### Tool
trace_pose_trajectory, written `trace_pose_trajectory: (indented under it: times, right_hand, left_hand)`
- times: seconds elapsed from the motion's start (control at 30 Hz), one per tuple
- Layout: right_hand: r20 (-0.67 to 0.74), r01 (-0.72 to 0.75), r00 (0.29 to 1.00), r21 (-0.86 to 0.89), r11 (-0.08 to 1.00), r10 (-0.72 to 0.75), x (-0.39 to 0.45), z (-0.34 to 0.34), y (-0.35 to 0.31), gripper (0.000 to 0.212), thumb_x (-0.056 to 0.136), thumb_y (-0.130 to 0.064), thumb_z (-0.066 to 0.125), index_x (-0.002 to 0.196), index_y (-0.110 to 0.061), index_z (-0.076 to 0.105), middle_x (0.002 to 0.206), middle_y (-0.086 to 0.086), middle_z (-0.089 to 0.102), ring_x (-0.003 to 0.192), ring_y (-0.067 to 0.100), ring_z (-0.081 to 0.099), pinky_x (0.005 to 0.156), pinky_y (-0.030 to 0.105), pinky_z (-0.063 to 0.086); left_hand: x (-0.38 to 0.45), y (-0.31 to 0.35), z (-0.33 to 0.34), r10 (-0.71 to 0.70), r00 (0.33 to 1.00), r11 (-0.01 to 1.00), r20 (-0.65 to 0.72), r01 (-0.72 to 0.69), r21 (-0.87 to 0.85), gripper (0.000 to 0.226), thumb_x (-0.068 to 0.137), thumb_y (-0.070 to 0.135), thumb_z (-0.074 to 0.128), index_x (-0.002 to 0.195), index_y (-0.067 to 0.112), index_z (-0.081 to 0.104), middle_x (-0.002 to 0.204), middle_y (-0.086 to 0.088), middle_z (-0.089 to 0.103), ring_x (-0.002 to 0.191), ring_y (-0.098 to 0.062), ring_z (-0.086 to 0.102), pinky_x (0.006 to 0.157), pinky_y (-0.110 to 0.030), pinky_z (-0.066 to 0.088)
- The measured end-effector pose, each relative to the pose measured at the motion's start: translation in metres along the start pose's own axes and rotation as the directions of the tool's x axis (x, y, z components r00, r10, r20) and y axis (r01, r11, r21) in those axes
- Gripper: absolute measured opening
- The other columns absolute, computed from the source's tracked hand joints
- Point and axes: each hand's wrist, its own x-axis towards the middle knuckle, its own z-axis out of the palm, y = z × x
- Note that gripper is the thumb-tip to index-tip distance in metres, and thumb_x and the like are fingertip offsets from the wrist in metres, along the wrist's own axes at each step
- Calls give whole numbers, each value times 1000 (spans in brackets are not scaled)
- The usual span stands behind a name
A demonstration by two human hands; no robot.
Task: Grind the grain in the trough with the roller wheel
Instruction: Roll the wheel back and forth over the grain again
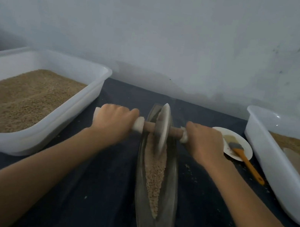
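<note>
Your left hand [113,122] is wrapping its fingers round the pale padded end of the axle at nine o'clock of the roller wheel [162,129], and your right hand [204,142] is gripping the matching padded end at three o'clock, knuckles up on both. Between your fists the wooden axle [176,132] is running bare and passing through the hub. The wheel is a thin grey disc, probably stone or metal, so it is likely feeling heavy and rigid; the padded ends look like the right places to be holding, since the bare wood may be slipping and the rim is narrow. It is standing upright in the far half of the trough [170,194], a long dark boat-shaped channel that is lying lengthwise from twelve to six o'clock on the dark worktop [94,192]. The grain [154,174] is filling the groove toward six o'clock, pale tan and coarse, looking only partly crushed. Loose bits are lying scattered on the worktop at three o'clock of the trough, so I judge that grain may be spilling over the edges.
</note>
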Motion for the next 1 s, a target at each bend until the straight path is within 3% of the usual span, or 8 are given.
trace_pose_trajectory:
  times: [0.1, 0.27, 0.37, 0.47, 0.53, 0.7, 0.87, 1.0]
  right_hand:
    - [4, 46, 999, 20, 999, -46, -56, -15, -2, 46, 67, -42, 77, 73, -31, 32, 65, -6, 56, 54, 18, 54, 46, 31, 38]
    - [-1, 122, 993, 73, 990, -122, -107, -43, -2, 67, 37, -36, 88, 69, -32, 28, 51, -11, 34, 39, 10, 30, 43, 18, 8]
    - [31, 97, 995, 35, 995, -98, -84, -25, -1, 57, 51, -42, 82, 69, -33, 29, 53, -7, 46, 41, 15, 46, 39, 22, 13]
    - [17, -20, 1000, 27, 999, 20, -37, 4, 1, 32, 74, -45, 67, 78, -31, 39, 72, -5, 60, 62, 21, 59, 47, 31, 34]
    - [-55, -39, 998, 61, 997, 42, -6, 13, 3, 28, 77, -43, 66, 80, -26, 44, 75, -3, 61, 63, 25, 59, 50, 32, 29]
    - [-68, -22, 997, 85, 996, 28, 8, 13, 5, 30, 82, -45, 61, 77, -25, 39, 74, 0, 63, 64, 30, 61, 49, 31, 26]
    - [98, -6, 995, 147, 989, -8, -58, 1, 7, 28, 79, -53, 58, 82, -31, 41, 75, -5, 62, 66, 23, 60, 56, 36, 43]
    - [140, -87, 989, 233, 968, 55, -90, -11, 4, 25, 85, -53, 50, 78, -32, 39, 70, -7, 57, 62, 15, 56, 58, 36, 46]
  left_hand:
    - [-50, 9, -27, 135, 986, 989, -97, -140, -51, 47, 55, 27, 85, 72, 24, 42, 57, 8, 45, 44, -15, 42, 48, -24, 18]
    - [-94, 12, -53, 222, 970, 968, -100, -232, -97, 48, 38, 23, 89, 70, 23, 53, 54, 6, 47, 43, -14, 45, 48, -26, 25]
    - [-66, 10, -43, 204, 979, 978, 12, -204, -47, 52, 35, 28, 91, 70, 23, 53, 54, 4, 50, 43, -15, 49, 46, -27, 23]
    - [-12, 6, -19, 127, 991, 987, 37, -130, 94, 31, 73, 34, 74, 87, 25, 48, 75, 5, 61, 64, -17, 61, 53, -30, 29]
    - [21, -1, -6, 78, 995, 992, 54, -83, 93, 22, 84, 33, 62, 92, 26, 42, 87, 4, 63, 77, -21, 64, 57, -31, 33]
    - [29, -5, -1, 74, 997, 997, 19, -74, 6, 24, 83, 33, 63, 91, 24, 42, 88, 4, 63, 79, -23, 63, 58, -32, 32]
    - [-33, -2, -30, 318, 938, 941, -135, -330, -74, 42, 51, 26, 84, 74, 20, 50, 64, 5, 53, 50, -18, 52, 49, -26, 20]
    - [-40, 6, -45, 379, 896, 921, -230, -389, 4, 45, 57, 22, 83, 96, 15, 63, 87, -3, 61, 77, -25, 59, 69, -33, 43]
